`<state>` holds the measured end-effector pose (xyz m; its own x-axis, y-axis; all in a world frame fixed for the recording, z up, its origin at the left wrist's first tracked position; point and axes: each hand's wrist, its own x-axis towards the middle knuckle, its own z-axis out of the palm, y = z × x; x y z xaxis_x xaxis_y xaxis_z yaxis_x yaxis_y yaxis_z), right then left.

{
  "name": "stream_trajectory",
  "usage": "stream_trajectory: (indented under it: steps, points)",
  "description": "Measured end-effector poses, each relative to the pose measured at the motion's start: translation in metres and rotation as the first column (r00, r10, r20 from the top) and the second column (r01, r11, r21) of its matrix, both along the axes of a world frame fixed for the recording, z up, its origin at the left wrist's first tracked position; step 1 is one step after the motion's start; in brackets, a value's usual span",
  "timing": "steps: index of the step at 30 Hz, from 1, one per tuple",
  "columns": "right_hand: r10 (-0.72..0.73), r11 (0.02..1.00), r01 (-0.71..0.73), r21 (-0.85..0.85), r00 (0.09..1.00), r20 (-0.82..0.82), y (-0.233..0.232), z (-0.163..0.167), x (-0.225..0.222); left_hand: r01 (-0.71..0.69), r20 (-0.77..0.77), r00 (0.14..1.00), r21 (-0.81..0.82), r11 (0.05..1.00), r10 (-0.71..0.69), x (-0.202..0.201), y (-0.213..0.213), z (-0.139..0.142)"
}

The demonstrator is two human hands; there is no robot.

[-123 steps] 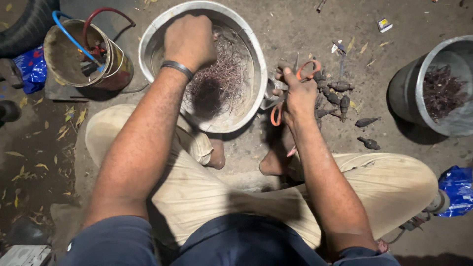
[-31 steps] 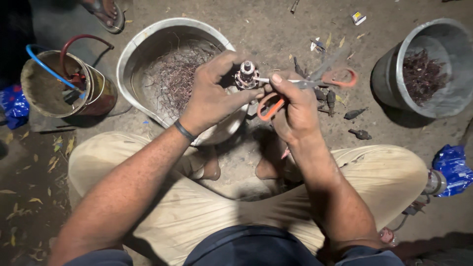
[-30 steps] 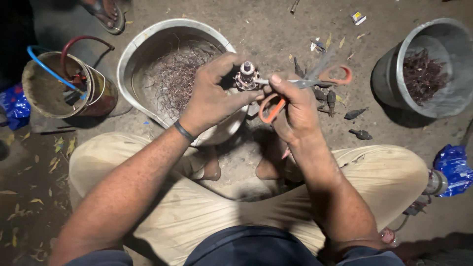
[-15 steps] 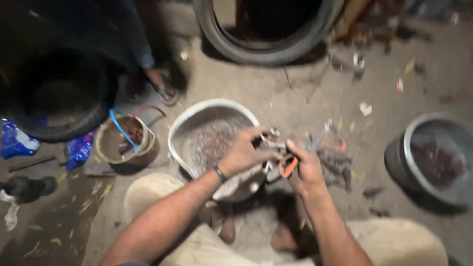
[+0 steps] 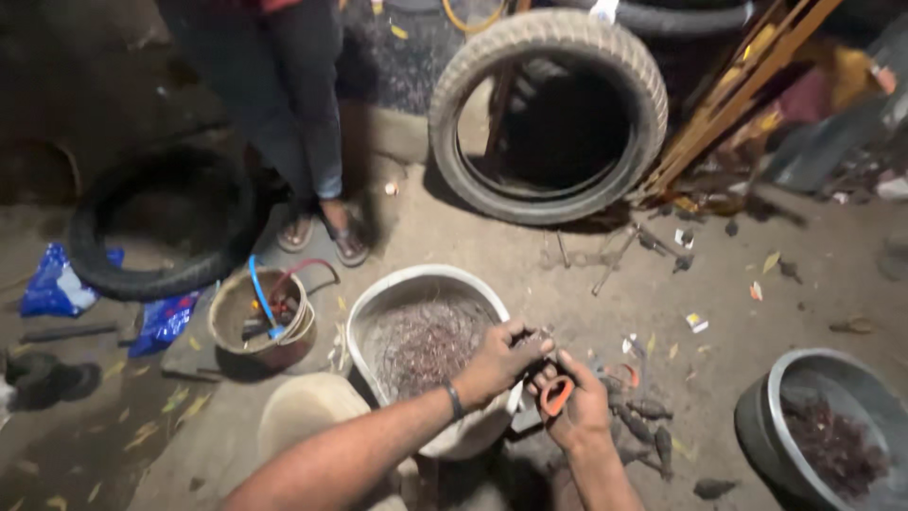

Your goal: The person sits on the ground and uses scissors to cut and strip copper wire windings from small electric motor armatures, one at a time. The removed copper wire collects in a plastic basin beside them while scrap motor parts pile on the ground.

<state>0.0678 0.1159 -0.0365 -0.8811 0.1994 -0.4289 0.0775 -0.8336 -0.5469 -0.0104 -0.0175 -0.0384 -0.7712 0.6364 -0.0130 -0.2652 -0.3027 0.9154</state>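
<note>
over white basin [image 5: 378,312]: left hand [image 5: 497,360] fingers grasping small part, right hand [image 5: 577,412] grasping orange scissors [image 5: 556,396].

the metal basin [image 5: 378,301] looks dull and scuffed, filled with thin, matt wire scraps [image 5: 424,343]. the scissors [image 5: 556,396] have glossy orange plastic handles. the tyre [image 5: 549,114] is rough, dusty rubber on a gritty concrete floor [image 5: 492,246].

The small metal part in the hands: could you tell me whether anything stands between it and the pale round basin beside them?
Nothing visible does. The left hand and right hand, with orange-handled scissors, hold the small metal part at the rim of the pale round basin of reddish wire scraps.
</note>
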Motion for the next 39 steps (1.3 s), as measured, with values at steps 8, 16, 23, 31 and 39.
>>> stream_trajectory:
  steps: [8,16,23,31,39]
  points:
    - [-0.102,0.993,0.107,-0.053,0.992,0.078,0.014,-0.033,0.012,0.105,0.065,0.992,0.061,0.993,-0.109,0.004,0.001,-0.016]
    - [-0.008,1.000,0.009,0.024,0.998,-0.054,0.013,-0.028,0.027,0.107,0.278,0.947,0.191,0.976,-0.159,0.009,-0.004,-0.001]
    - [0.084,0.985,-0.054,0.161,0.980,-0.183,0.015,-0.017,0.027,0.099,0.354,0.914,0.280,0.955,-0.198,0.010,0.000,0.002]
    - [0.203,0.903,-0.077,0.422,0.943,-0.262,0.023,-0.004,0.032,-0.008,0.429,0.903,0.099,0.995,-0.035,-0.002,0.004,-0.015]
    - [0.133,0.759,-0.055,0.648,0.988,-0.072,0.008,0.009,0.029,0.011,0.507,0.860,0.095,0.995,-0.058,-0.004,0.001,-0.010]
